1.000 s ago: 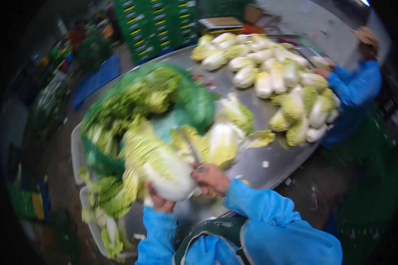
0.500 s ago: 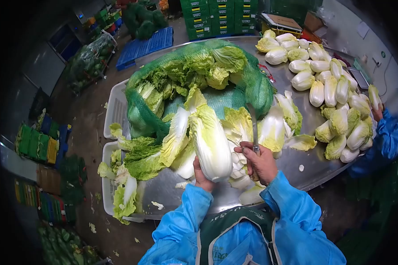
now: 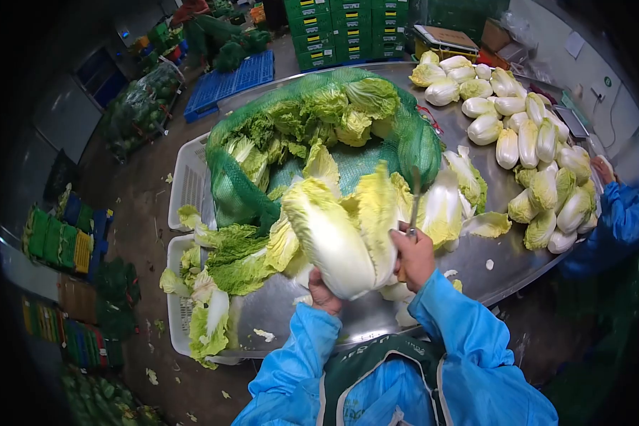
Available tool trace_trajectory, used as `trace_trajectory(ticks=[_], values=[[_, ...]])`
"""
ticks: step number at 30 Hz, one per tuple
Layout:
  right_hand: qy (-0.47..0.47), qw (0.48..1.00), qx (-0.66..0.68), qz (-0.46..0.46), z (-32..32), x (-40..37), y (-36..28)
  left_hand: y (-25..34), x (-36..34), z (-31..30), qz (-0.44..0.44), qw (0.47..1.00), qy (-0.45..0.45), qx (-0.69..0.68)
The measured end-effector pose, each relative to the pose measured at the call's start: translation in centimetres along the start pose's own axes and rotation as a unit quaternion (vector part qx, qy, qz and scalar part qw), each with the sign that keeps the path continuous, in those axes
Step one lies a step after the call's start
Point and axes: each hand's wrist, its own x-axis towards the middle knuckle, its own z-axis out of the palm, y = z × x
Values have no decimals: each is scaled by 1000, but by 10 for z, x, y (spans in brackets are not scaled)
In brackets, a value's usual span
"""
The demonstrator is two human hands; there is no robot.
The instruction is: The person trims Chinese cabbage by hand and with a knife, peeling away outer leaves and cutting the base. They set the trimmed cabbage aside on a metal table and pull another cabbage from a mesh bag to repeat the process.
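My left hand (image 3: 325, 292) is closed around the base of a napa cabbage (image 3: 326, 238), which tilts with its leafy top away from me to the left. In my right hand (image 3: 414, 258) is a knife (image 3: 415, 199), its blade pointing up and away. That hand also touches a yellow-green outer leaf (image 3: 379, 213) standing apart from the cabbage's right side; whether the fingers pinch it is hard to see. Loose leaves (image 3: 245, 259) lie on the metal table (image 3: 262, 312) around the cabbage. Behind it, a green mesh bag (image 3: 223, 181) lies open with several untrimmed cabbages (image 3: 323, 103) inside.
Trimmed cabbages (image 3: 526, 142) are piled on the table's right side. White crates (image 3: 177, 334) with leaves stand at the left edge. At far right is another person's blue sleeve (image 3: 617, 216). Green crates (image 3: 348, 32) and a blue pallet (image 3: 230, 85) stand beyond the table.
The cabbage has tilted left, and an outer leaf now stands away from its right side. My right hand, with the knife, has risen slightly against that leaf.
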Motion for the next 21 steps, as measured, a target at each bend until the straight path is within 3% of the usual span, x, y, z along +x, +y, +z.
trace_trajectory(ticks=[2,4,5,7,8,10,12,14,15,17,18,20,21], values=[[-4,997,69,18,-14,7,14,4,7,6,22,998,-11,-52],[24,970,-207,125,-19,-5,9,16,7,26,-86,946,-102,-295],[20,970,-206,126,-28,-2,25,21,3,34,-71,954,-77,-283],[37,966,-244,-77,-38,2,59,27,-1,36,-72,954,-65,-283],[40,966,-243,-75,-40,-1,59,29,-2,37,-77,954,-54,-284],[44,987,-149,43,-30,-19,22,30,-1,40,-90,956,-47,-277],[33,990,-131,38,-28,-28,9,25,3,42,-106,955,-46,-274],[-23,995,-92,-5,-26,-34,1,18,4,43,-51,989,-25,-140],[-46,995,-84,-12,-25,-38,-6,15,6,43,-56,988,-30,-141],[-97,994,-59,5,-26,-43,-16,9,10,40,15,991,135,21],[-118,992,-37,15,-31,-42,-17,2,13,41,14,991,127,24],[-173,985,8,7,-48,-35,-18,-17,21,45,63,956,102,267],[-185,982,25,18,-60,-28,-17,-27,27,50,61,944,83,314]])
